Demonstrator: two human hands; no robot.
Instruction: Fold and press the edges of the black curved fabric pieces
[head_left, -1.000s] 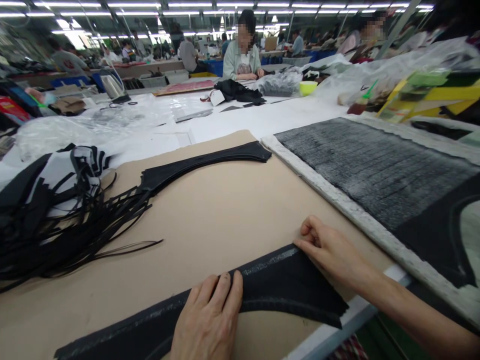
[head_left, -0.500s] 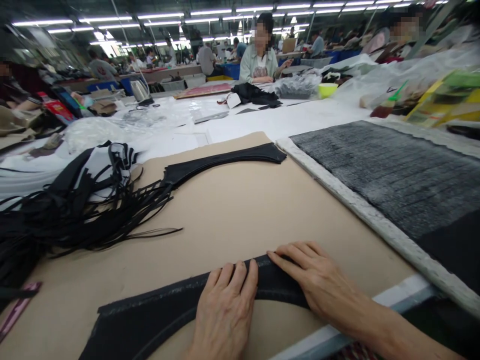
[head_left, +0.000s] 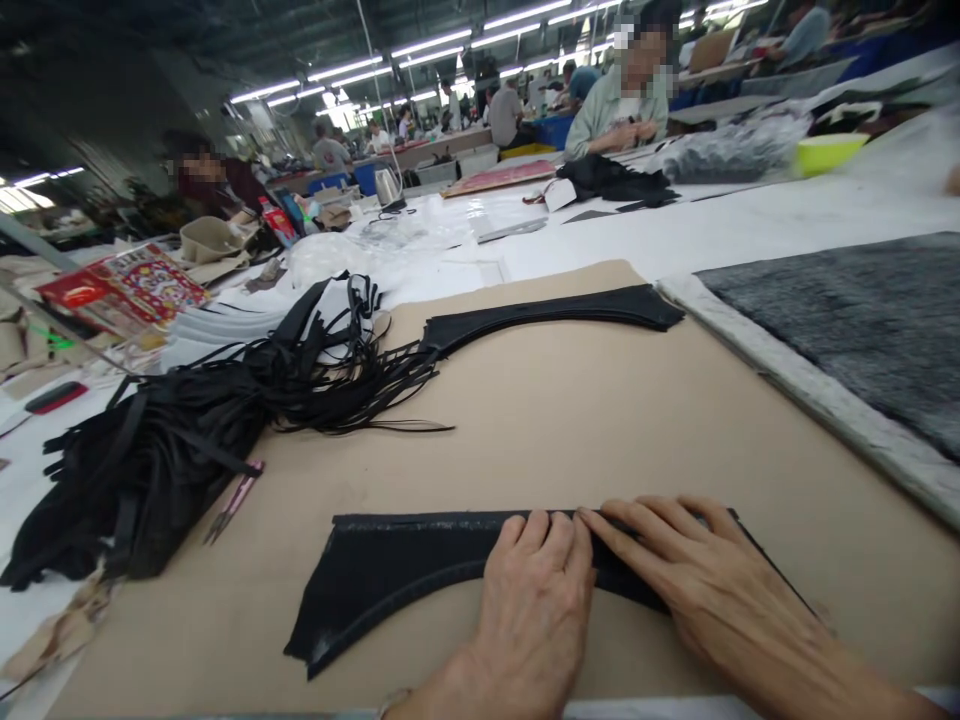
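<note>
One long white-covered tabletop [head_left: 720, 225] carries a tan cardboard sheet [head_left: 570, 420], with a speckled dark grey board [head_left: 840, 340] in a pale frame just beside the sheet's right side. Across the tabletop sit a co-worker [head_left: 619, 105] and a yellow-green bowl [head_left: 821, 152]. A heap of black cut strips [head_left: 172, 470] spills over the sheet's left side, touching a curved black piece [head_left: 547, 315] lying on the far part of the sheet. Small pink-handled scissors [head_left: 234, 502] rest against the heap. On the near part of the sheet lies a second curved black cut piece [head_left: 390, 570]. The left hand [head_left: 532, 610] and right hand [head_left: 705, 580] press flat on it, close together, open rather than clamped.
</note>
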